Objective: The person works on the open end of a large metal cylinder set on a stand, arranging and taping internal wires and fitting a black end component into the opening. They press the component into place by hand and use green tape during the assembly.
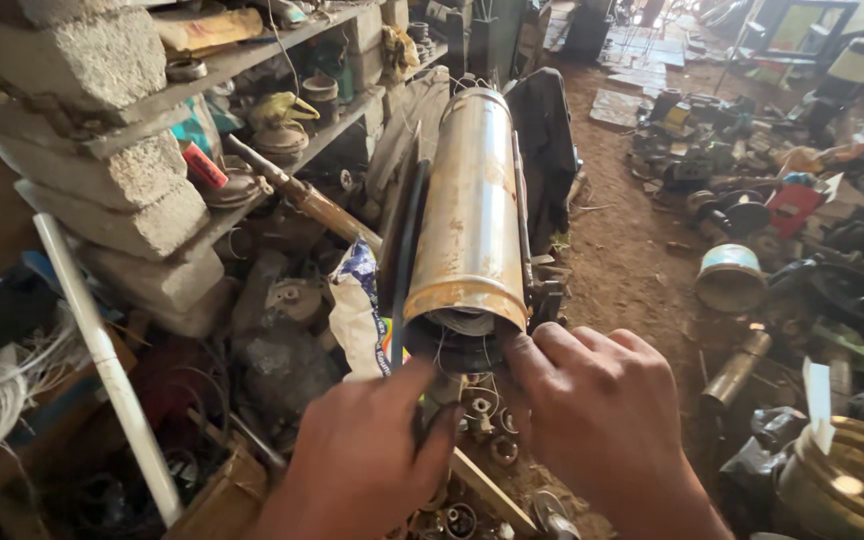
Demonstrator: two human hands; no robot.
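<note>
- Both hands work at the near open end of the steel pump casing (467,215): left hand (367,460) under the rim, fingers curled around something I cannot make out; right hand (602,410) pinching at the rim's edge.
- Casing lies lengthwise, pointing away, held above the dirt floor (632,260); it looks heavy, rigid and smooth, so gripping the body near the rim seems safest.
- Block-and-plank shelves (102,170) stand left.
- White pipe (102,360) leans nearby.
- Thin wires (452,335) inside the mouth look fragile.

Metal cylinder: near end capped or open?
Open. The metal cylinder lies on its side; its near end shows a dark bore with windings, no cap. The left hand and right hand touch that rim.
</note>
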